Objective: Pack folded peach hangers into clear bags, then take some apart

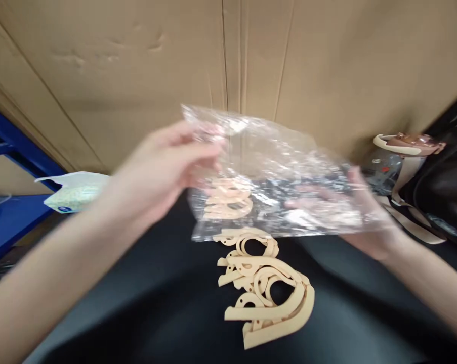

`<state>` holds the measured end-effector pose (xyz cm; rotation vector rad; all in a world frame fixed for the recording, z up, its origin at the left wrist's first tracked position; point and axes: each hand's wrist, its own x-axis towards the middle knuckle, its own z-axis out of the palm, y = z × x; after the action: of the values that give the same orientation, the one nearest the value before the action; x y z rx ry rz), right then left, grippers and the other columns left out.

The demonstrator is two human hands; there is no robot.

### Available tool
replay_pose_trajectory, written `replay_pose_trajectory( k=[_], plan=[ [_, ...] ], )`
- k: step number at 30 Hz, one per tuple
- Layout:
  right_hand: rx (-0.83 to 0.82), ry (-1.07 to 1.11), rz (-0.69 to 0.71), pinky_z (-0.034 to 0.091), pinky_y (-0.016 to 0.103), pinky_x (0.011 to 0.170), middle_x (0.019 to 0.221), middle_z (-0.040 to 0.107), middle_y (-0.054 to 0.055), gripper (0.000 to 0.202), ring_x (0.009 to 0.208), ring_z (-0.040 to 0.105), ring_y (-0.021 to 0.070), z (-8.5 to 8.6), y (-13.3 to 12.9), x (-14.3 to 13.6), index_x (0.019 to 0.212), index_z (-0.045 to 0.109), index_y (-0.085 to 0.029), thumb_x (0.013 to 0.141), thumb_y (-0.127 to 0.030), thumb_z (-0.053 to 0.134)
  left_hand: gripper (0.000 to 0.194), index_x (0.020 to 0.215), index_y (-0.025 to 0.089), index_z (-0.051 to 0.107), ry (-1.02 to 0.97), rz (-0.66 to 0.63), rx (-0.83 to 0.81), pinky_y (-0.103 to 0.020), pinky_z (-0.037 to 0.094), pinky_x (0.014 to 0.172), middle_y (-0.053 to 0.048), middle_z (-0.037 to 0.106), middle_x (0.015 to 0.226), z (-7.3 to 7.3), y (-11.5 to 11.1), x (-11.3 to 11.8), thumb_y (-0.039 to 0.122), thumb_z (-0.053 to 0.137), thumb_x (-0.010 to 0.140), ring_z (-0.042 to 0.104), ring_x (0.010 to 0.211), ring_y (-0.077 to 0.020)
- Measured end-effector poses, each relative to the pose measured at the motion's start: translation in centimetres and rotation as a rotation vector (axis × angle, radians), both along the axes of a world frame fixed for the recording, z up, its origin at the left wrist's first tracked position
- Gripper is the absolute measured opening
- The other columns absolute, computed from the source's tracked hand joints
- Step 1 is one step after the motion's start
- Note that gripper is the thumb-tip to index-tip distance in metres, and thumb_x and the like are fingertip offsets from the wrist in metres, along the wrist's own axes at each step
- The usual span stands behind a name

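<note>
Your left hand [169, 162] pinches the left edge of a clear, crinkled plastic bag [269, 159], raised above the black tabletop [167, 308]. Your right hand [370, 241] is behind its right side; grip undeterminable. Beige, curved plastic hangers [266, 262] lie on the tabletop.

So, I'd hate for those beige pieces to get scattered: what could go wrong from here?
The lower edge of the clear bag overlaps the far beige pieces in view, so if it hangs low enough it might catch and shift them. The film looks thin and crinkled, so it could slip or tear between the left hand and the right hand. The bottle with the brown lid looks close to the right hand; a wide swing could perhaps knock it.
</note>
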<state>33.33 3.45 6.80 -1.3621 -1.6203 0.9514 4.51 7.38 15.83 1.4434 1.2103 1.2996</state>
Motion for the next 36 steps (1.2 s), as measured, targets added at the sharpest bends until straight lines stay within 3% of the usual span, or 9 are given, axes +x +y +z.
replay_pose_trajectory(
  k=[3,9,13,17,22,25,27,32,36],
  plan=[
    [-0.192,0.451,-0.155,0.063,0.051,0.084,0.115,0.079,0.013,0.057,0.103,0.076,0.0330,2.0,1.2,2.5,0.108,0.068,-0.030,0.087,-0.078,0.044,0.015,0.104,0.014,0.070,0.007,-0.250,-0.047,-0.021,0.053,0.051,-0.007,0.072,0.103,-3.2,1.4,4.8,0.008,0.068,0.091,0.075,0.080,-0.0219],
    [-0.240,0.320,-0.290,0.063,0.047,0.076,0.109,0.079,0.018,0.058,0.087,0.076,0.0320,0.3,2.2,5.2,0.117,0.070,-0.026,0.079,-0.068,0.064,0.027,0.123,0.020,0.058,0.061,-0.302,-0.125,-0.030,0.063,0.061,-0.013,0.064,0.132,-8.3,4.6,7.5,0.012,0.059,0.096,0.076,0.086,-0.0212],
    [-0.112,0.140,-0.409,0.062,0.043,0.083,0.091,0.078,0.008,0.057,0.071,0.071,0.0235,-1.2,3.4,7.7,0.116,0.067,-0.030,0.062,-0.043,0.083,0.050,0.142,0.021,0.048,0.204,-0.253,-0.086,-0.045,0.062,0.092,-0.017,0.056,0.145,-10.1,6.1,5.5,0.032,0.064,0.096,0.068,0.120,-0.0320],
    [0.063,-0.032,-0.607,0.055,0.054,0.092,0.089,0.072,0.010,0.030,0.076,0.067,0.0264,-0.8,4.1,10.3,0.098,0.062,-0.031,0.071,-0.040,0.073,0.067,0.143,0.016,0.051,0.421,-0.108,-0.037,-0.052,0.021,0.128,-0.021,0.044,0.159,-11.4,7.4,1.0,0.043,0.073,0.086,0.030,0.155,-0.0373],
    [0.399,-0.346,-0.515,0.046,0.062,0.106,0.103,0.071,0.010,0.028,0.100,0.066,0.0321,-1.2,1.2,5.2,0.104,0.067,-0.031,0.083,-0.051,0.068,0.079,0.136,0.010,0.058,0.575,0.025,-0.129,-0.059,0.001,0.128,-0.027,0.035,0.163,-13.9,8.8,-2.4,0.054,0.082,0.075,0.009,0.159,-0.0460],
    [0.384,-0.552,-0.038,0.055,0.055,0.099,0.130,0.070,0.009,0.042,0.115,0.068,0.0341,-3.5,0.0,1.4,0.119,0.071,-0.034,0.086,-0.060,0.064,0.058,0.127,0.014,0.065,0.578,0.032,-0.176,-0.063,0.011,0.127,-0.020,0.045,0.159,-15.2,9.2,-2.1,0.047,0.081,0.082,0.020,0.157,-0.0423],
    [0.318,-0.692,0.111,0.057,0.053,0.097,0.137,0.067,0.009,0.044,0.117,0.068,0.0325,-5.2,0.6,1.2,0.117,0.071,-0.032,0.096,-0.063,0.048,0.041,0.125,0.016,0.066,0.542,0.035,-0.196,-0.063,0.027,0.122,-0.014,0.052,0.153,-15.7,9.1,-1.6,0.039,0.075,0.091,0.038,0.149,-0.0364],
    [0.226,-0.709,-0.018,0.060,0.048,0.076,0.096,0.072,0.010,0.044,0.079,0.072,0.0279,-6.6,5.6,8.4,0.085,0.065,-0.026,0.089,-0.068,0.056,0.031,0.124,0.015,0.064,0.293,0.023,-0.217,-0.046,0.058,0.094,-0.009,0.066,0.125,-15.6,8.2,-0.8,0.032,0.069,0.098,0.067,0.109,-0.0241],
    [0.274,-0.644,-0.122,0.056,0.051,0.083,0.090,0.074,0.015,0.042,0.089,0.072,0.0344,-4.3,7.9,12.0,0.082,0.066,-0.027,0.082,-0.068,0.061,0.021,0.114,0.015,0.061,0.037,0.013,-0.231,-0.035,0.060,0.080,-0.004,0.068,0.106,-14.7,7.4,-0.3,0.019,0.069,0.094,0.069,0.090,-0.0182]
  ],
)
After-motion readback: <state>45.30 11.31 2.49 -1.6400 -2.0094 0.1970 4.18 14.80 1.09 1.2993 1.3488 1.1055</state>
